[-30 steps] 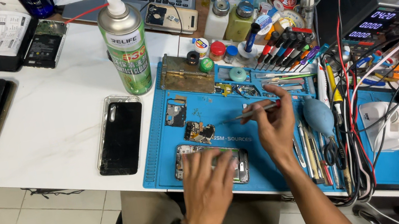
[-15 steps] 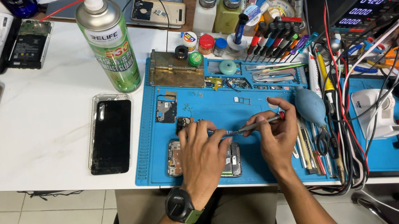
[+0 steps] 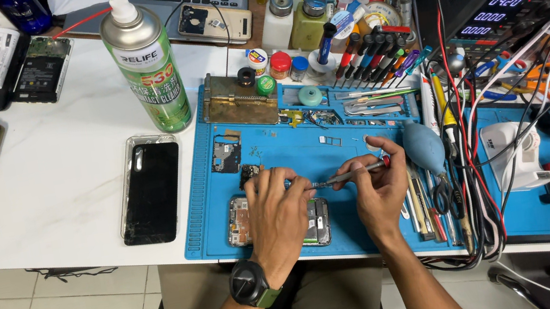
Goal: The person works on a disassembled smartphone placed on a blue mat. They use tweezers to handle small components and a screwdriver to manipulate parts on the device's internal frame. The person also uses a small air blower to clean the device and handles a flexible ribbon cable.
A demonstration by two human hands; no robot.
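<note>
Blue mat carries an opened phone at six o'clock; left hand presses it down, right hand grips a screwdriver over it. Removed parts lie at ten o'clock; disassembly looks partway done.

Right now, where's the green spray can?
In the head view, the green spray can stands upright on the white table, upper left, just left of the blue mat and behind the black phone.
</note>
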